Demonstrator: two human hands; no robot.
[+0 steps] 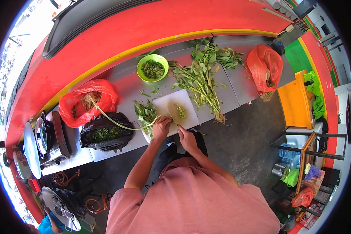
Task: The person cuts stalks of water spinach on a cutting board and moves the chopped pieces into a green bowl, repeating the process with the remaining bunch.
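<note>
On a white cutting board (189, 111), my left hand (162, 127) is closed around green stems at the board's left part. Leafy greens (145, 112) lie just beyond it. My right hand (187, 137) grips a knife (174, 119) whose thin blade points away from me over the board, close to my left fingers. A small heap of chopped stems (181, 111) lies beyond the blade. A light green bowl (152, 68) with cut leaves stands behind the board. To the right, a large bunch of leafy stems (202, 80) has its roots over the table's front edge.
Left on the metal table (227, 84) are a red plastic bag (88, 103) with roots and a black bag (106, 133) holding chopped greens. Another red bag (264, 68) stands far right. A stove with a pot is at the left end. Another person's arm (50, 220) shows at lower left.
</note>
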